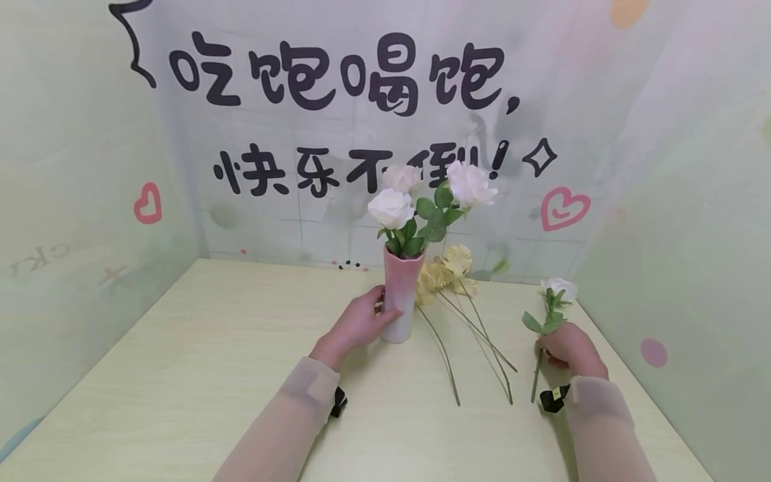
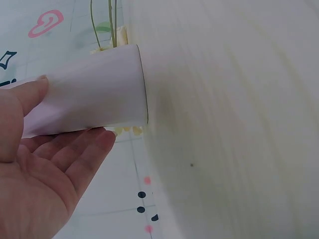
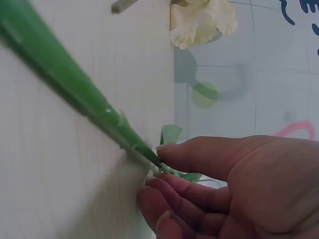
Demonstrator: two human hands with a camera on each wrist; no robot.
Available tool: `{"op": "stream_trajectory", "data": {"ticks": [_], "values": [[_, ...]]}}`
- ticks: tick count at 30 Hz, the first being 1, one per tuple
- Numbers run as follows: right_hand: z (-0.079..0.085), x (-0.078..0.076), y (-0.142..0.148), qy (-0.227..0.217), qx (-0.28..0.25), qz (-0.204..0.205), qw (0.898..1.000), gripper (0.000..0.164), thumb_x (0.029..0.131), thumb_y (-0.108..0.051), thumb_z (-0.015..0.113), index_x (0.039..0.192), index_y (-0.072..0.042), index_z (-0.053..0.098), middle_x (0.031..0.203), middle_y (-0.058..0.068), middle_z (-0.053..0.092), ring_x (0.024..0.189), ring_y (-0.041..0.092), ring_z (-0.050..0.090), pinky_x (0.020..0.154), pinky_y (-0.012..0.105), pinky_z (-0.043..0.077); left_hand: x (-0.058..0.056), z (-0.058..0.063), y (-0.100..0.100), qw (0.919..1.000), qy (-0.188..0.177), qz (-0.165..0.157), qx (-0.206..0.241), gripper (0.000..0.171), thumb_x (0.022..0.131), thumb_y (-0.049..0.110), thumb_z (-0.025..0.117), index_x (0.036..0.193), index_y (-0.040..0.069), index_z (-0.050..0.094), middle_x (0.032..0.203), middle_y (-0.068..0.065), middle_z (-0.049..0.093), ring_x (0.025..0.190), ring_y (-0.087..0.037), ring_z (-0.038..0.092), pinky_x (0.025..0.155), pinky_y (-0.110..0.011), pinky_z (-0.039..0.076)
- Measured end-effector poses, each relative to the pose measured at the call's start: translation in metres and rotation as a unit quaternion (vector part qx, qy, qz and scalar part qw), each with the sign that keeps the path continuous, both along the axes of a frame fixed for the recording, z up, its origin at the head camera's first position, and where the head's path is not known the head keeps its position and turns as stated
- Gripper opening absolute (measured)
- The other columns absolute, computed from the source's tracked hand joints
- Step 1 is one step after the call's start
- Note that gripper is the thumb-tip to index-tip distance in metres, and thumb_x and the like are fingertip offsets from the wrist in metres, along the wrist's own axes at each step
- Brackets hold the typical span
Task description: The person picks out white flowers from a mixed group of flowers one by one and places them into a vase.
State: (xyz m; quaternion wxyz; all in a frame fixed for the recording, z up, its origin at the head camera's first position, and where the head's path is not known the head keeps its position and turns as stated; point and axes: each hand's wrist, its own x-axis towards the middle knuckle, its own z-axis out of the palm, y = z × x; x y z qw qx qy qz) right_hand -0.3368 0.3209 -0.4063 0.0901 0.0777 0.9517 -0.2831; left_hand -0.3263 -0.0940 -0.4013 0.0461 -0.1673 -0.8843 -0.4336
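A pink-to-white vase (image 1: 400, 294) stands upright on the table, holding three artificial roses: a white one (image 1: 391, 209), a pale pink one (image 1: 402, 178) and another at the right (image 1: 471, 183). My left hand (image 1: 359, 320) holds the vase from its left side; in the left wrist view the thumb lies on one side of the vase (image 2: 94, 92) and the fingers are on the other. At the table's right, my right hand (image 1: 569, 348) pinches the green stem (image 3: 82, 92) of a white rose (image 1: 560, 288) between thumb and fingers, below its leaves. The rose's bloom points toward the back.
Several yellow artificial flowers (image 1: 456, 261) lie behind and right of the vase, their thin stems (image 1: 482, 331) stretching toward the front between both hands. A printed cloth backdrop (image 1: 337, 227) rises behind the table (image 1: 199, 375), with pale side walls (image 1: 680, 268) left and right.
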Motion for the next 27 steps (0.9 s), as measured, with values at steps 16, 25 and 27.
{"op": "stream_trajectory", "data": {"ticks": [16, 25, 27], "values": [[0.0, -0.005, -0.006, 0.014, -0.036, 0.007, 0.999, 0.03, 0.089, -0.017, 0.056, 0.06, -0.011, 0.058, 0.053, 0.002, 0.056, 0.043, 0.011, 0.039, 0.04, 0.023, 0.034, 0.002, 0.001, 0.001, 1.0, 0.001, 0.002, 0.005, 0.058, 0.1, 0.027, 0.065, 0.145, 0.0, 0.041, 0.14, -0.015, 0.05, 0.121, -0.027, 0.051, 0.101, -0.044, 0.048], [0.011, -0.002, -0.017, 0.069, -0.08, 0.01, 0.994, 0.027, 0.096, -0.012, 0.051, 0.107, 0.011, 0.061, 0.071, 0.008, 0.063, 0.059, 0.015, 0.061, 0.056, 0.027, 0.059, 0.001, 0.0, 0.001, 1.0, -0.002, 0.002, 0.003, 0.058, 0.1, 0.029, 0.064, 0.145, 0.0, 0.041, 0.14, -0.014, 0.05, 0.121, -0.026, 0.051, 0.101, -0.043, 0.048], [0.013, -0.003, -0.02, 0.08, -0.09, 0.004, 0.993, 0.029, 0.098, -0.014, 0.051, 0.11, 0.011, 0.059, 0.075, 0.009, 0.064, 0.06, 0.015, 0.063, 0.057, 0.028, 0.06, 0.0, -0.001, 0.0, 1.0, -0.001, 0.003, 0.001, 0.058, 0.1, 0.029, 0.064, 0.145, 0.0, 0.041, 0.14, -0.014, 0.05, 0.121, -0.025, 0.051, 0.101, -0.043, 0.048]]}}
